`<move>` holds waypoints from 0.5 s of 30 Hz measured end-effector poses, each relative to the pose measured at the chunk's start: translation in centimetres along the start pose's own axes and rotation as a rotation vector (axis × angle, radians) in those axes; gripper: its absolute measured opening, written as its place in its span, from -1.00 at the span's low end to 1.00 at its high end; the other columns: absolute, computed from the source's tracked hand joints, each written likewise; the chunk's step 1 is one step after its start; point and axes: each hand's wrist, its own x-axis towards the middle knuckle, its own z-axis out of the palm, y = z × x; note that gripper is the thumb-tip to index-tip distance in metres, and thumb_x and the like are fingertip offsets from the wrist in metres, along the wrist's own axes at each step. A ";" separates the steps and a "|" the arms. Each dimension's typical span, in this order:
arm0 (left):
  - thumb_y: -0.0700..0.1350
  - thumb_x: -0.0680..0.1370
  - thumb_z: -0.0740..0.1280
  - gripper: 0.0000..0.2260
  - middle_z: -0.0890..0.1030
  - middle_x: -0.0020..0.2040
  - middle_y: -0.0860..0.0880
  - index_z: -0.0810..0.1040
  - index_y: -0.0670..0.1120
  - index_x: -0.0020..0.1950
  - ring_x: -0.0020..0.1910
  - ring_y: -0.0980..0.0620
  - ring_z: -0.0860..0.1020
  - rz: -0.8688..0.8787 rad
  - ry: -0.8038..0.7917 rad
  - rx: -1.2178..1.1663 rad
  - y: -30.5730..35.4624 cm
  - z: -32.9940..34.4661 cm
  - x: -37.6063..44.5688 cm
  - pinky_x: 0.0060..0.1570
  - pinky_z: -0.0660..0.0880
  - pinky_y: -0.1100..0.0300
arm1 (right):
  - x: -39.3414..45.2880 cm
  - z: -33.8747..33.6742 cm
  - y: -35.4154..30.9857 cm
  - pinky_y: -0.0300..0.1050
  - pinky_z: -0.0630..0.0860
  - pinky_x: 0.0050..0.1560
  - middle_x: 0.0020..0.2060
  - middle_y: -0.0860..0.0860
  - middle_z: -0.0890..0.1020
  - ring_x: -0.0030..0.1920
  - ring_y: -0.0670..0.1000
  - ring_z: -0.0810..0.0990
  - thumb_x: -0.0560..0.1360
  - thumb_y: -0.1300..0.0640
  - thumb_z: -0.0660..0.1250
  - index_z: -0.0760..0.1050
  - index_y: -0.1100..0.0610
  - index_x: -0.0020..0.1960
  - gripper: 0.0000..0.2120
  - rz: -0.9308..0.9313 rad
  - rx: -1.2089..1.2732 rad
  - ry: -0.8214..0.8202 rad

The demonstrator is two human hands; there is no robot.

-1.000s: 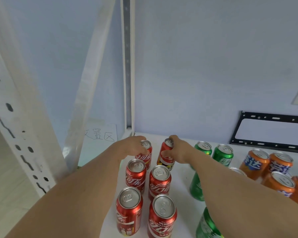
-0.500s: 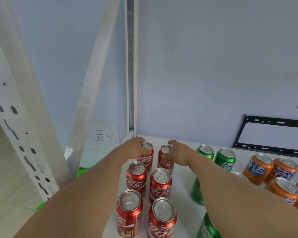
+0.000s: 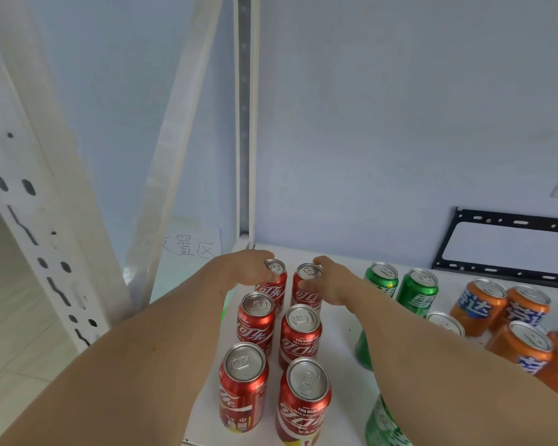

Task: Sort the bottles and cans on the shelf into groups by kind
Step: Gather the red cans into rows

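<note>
Both hands are sitting at the back of the white shelf (image 3: 342,346), each one on a red cola can. The left hand (image 3: 245,272) is curling round the back-left red can (image 3: 273,281) from the left side, fingers wrapping over its rim, so it's gripping that can. The right hand (image 3: 331,280) is doing the same from the right on the back-right red can (image 3: 306,286), thumb low on the label and fingers hooking over the top edge. Those two cans are standing upright just beside each other, nearly touching.

Closer to the camera, four more red cans (image 3: 298,336) are lining up in two columns right in front of the held pair, all upright between the two forearms. Off to the right, the green cans (image 3: 416,289) are standing near the back, with more green ones partly hiding behind the right forearm. Further right the orange cans (image 3: 477,305) are clustering together. A paper sign (image 3: 190,249) is showing behind the shelf post (image 3: 246,123).
</note>
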 end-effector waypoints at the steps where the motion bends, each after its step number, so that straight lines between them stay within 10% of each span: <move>1: 0.07 0.56 0.37 -0.28 0.16 0.59 -0.06 0.09 -0.04 0.60 0.52 -0.08 0.22 -0.016 0.018 -0.028 0.0 0.1 -0.2 0.43 0.23 0.07 | -0.4 0.2 0.0 0.02 0.42 0.29 0.46 0.17 0.33 0.38 0.18 0.40 0.51 -0.12 0.38 0.04 0.13 0.57 -0.19 0.012 0.025 0.018; 7: 0.15 0.56 0.32 -0.34 0.39 0.43 -0.15 0.25 -0.20 0.51 0.32 -0.11 0.45 -0.056 0.282 -0.046 0.7 1.4 -4.4 0.08 0.41 0.14 | -5.3 0.4 -1.2 -0.03 0.45 0.08 0.27 0.14 0.45 0.17 0.12 0.50 0.49 -0.21 0.34 0.34 0.18 0.36 -0.38 -0.006 0.036 0.191; 10: 0.15 0.55 0.33 -0.52 0.57 0.20 -0.13 0.50 -0.17 0.30 0.13 -0.10 0.56 -0.086 0.214 -0.080 1.0 1.8 -7.4 -0.01 0.49 0.08 | -7.6 0.6 -1.2 -0.11 0.42 0.00 0.18 0.05 0.57 0.05 0.02 0.53 0.43 -0.28 0.37 0.47 0.13 0.28 -0.40 -0.078 -0.037 -0.013; 15: 0.00 0.53 0.42 -0.47 0.43 0.36 -0.09 0.34 0.00 0.46 0.16 -0.06 0.47 -0.124 0.092 -0.269 -0.3 2.8 -9.6 0.06 0.60 -0.04 | -8.9 1.3 -0.8 -0.02 0.48 0.19 0.24 0.04 0.54 0.17 0.06 0.52 0.38 -0.14 0.49 0.38 0.06 0.38 -0.35 -0.145 -0.130 -0.064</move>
